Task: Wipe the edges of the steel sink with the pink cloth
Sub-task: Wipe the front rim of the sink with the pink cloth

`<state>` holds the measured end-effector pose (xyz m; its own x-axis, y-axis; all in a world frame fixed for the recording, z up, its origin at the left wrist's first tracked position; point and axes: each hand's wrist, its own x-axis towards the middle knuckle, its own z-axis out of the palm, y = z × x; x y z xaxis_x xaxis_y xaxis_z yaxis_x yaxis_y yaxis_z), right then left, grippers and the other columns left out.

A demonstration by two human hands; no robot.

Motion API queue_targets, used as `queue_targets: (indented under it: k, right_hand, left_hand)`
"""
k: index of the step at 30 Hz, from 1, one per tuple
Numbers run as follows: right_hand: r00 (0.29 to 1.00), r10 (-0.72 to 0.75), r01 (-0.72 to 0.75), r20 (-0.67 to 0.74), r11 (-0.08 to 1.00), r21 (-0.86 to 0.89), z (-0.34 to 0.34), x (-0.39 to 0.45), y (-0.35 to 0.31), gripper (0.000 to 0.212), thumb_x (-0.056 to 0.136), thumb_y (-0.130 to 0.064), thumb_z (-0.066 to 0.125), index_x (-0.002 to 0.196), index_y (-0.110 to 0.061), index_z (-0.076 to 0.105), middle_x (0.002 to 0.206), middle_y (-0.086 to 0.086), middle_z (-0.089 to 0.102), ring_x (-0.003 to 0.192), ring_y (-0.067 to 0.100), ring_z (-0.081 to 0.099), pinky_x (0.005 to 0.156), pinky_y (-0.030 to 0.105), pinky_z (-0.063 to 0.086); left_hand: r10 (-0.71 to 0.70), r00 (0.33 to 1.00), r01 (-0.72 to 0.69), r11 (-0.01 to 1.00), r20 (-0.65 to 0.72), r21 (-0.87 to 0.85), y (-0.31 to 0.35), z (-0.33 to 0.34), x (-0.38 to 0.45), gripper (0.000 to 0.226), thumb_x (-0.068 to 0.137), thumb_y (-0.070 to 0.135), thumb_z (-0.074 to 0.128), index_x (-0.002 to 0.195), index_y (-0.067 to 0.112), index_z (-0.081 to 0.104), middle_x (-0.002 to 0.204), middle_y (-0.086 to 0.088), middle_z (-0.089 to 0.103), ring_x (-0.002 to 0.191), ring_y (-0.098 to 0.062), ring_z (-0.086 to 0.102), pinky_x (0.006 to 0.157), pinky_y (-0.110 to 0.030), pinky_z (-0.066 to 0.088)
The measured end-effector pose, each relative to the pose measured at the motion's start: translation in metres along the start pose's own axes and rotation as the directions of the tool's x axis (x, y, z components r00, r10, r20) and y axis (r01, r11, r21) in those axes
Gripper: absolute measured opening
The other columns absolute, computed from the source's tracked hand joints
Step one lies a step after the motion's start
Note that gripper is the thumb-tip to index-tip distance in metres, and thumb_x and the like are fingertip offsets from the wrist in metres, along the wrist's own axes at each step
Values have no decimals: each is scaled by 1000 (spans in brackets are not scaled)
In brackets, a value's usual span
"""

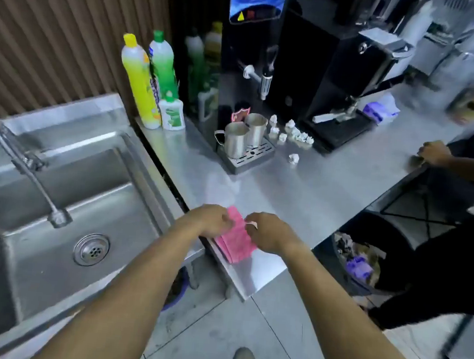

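**Pink cloth held at the counter corner, beside the steel sink**

The steel sink (64,191) fills the left of the view; its basin is bare apart from the round drain (92,249), and its tap (28,165) reaches out over the basin. Its flat rims, the surfaces to be wiped, are not yet touched by the cloth. To the right of the sink, apart from it by a dark gap, runs the counter (301,191), on which a black drinks machine (258,65) is stood at the back, presumably so that the front strip is left free for work. Detergent bottles (149,81) are grouped at the counter's far left corner, next to the sink, where they are within reach of washing up. Two steel jugs (242,138) are set on the drip tray under the machine's spout, and small crumpled white scraps (292,134) are scattered just beside them. A second person's hand (432,153) rests on the far right edge of the counter.

The pink cloth (234,241) lies on the near corner of the counter, folded into layers. It is pinched at its upper left edge by the left hand (211,220), the fingers curled closed on the fabric. The right hand (268,231) is closed on the upper right edge. The two-handed hold is judged to serve folding or gathering the cloth into a pad before it is carried across to the sink rim.
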<state>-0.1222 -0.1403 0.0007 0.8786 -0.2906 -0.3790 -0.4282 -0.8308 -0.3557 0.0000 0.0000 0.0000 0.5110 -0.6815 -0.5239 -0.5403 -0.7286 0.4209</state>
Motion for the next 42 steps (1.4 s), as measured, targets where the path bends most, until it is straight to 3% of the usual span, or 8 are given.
queue_targets:
  k: [3, 9, 16, 25, 28, 33, 36, 42]
  right_hand:
    - [999, 9, -12, -39, 998, -65, 41, 10, 41, 42, 108, -32, 42, 147, -19, 51, 156, 8, 46, 145, 30, 41, 113, 44, 36]
    - [964, -108, 98, -245, 994, -54, 119, 8, 89, 57, 109, -40, 20, 152, -13, 48, 161, 11, 41, 150, 35, 35, 122, 50, 29]
    - [895, -170, 155, -413, 985, -70, 142, 10, 108, 53, 110, -33, 30, 158, -13, 40, 167, 8, 32, 157, 27, 22, 130, 42, 15]
    - [905, -131, 86, -405, 988, -127, 148, 13, 108, 59, 109, -33, 22, 161, -7, 28, 170, 14, 20, 159, 31, 13, 131, 43, 4]
    - [906, -136, 78, -402, 984, -159, 149, 15, 107, 60, 109, -33, 21, 161, -4, 27, 170, 17, 20, 159, 34, 12, 131, 44, 2]
    - [895, -141, 82, -423, 985, -153, 150, 16, 106, 60, 110, -34, 21, 160, -3, 28, 169, 17, 21, 159, 33, 12, 131, 42, 1]
    - [889, -141, 90, -436, 987, -135, 150, 16, 106, 60, 109, -33, 21, 160, -4, 29, 169, 17, 21, 159, 32, 11, 131, 43, 2]
    - [885, -132, 95, -446, 990, -105, 151, 15, 107, 59, 108, -32, 24, 160, -5, 29, 170, 16, 21, 159, 33, 12, 131, 47, 7]
  left_hand:
    - [-116, 982, 121, 992, -150, 23, 2, 62, 31, 47, 103, 43, 47, 140, 14, 52, 145, -13, 52, 128, -35, 51, 104, -45, 48]
    - [-232, 738, 276, 961, -633, -30, 25, 140, 51, 51, 90, 37, 45, 128, 7, 59, 137, -20, 57, 128, -43, 50, 112, -52, 37]
    - [-270, 744, 275, 957, -611, -87, 30, 154, 79, 75, 99, 53, 31, 162, 12, 29, 168, -22, 23, 156, -46, 14, 129, -55, 7]
    - [218, 870, -110, 960, -442, 258, -27, 141, 66, 74, 102, 51, 31, 166, 16, 17, 174, -12, 8, 160, -39, -1, 130, -56, 5]
    - [173, 854, -60, 969, -490, 238, -23, 163, 39, 72, 104, 49, 30, 166, 15, 17, 174, -13, 8, 160, -37, -2, 128, -58, 9]
    - [-186, 816, 232, 973, -547, 15, 20, 179, 35, 78, 99, 61, 31, 167, 26, 14, 175, -5, 0, 160, -37, -7, 126, -58, -2]
    - [-232, 778, 240, 969, -584, -65, 29, 176, 45, 67, 104, 50, 37, 165, 24, 26, 174, -8, 13, 160, -39, 4, 127, -59, 8]
    - [-9, 712, 33, 999, -702, 21, -20, 134, 39, 59, 92, 5, 53, 151, 4, 47, 157, -15, 47, 150, -43, 35, 117, -61, 36]
